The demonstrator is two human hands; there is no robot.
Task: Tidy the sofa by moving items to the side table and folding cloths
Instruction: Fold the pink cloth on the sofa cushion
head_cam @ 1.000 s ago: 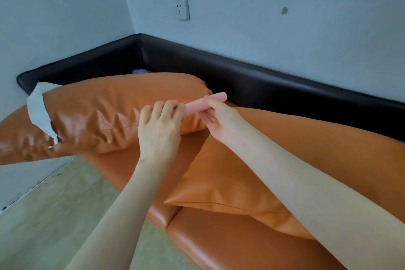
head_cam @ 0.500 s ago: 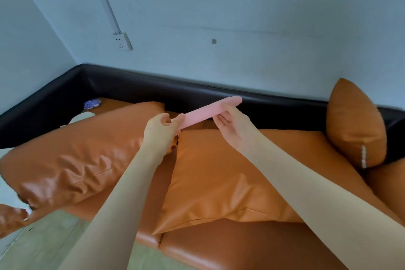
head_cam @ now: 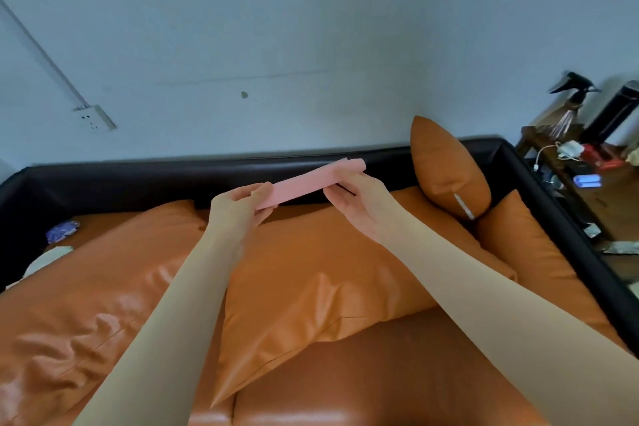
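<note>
Left of the upright cushion (head_cam: 449, 168), left hand (head_cam: 238, 209) pinches the near end of the folded pink cloth (head_cam: 311, 180), thumb on top; right hand (head_cam: 361, 204) supports the far end with curled fingers, keeping the fold flat above the sofa (head_cam: 380, 373). Versus earlier, the view has swung right: the side table (head_cam: 539, 135) beyond the cushion now shows, likely the drop-off.

A pale blue-grey painted wall (head_cam: 311, 28) carries a white socket (head_cam: 94, 117) at far left. Wooden floor (head_cam: 619, 197) shows at far right.
</note>
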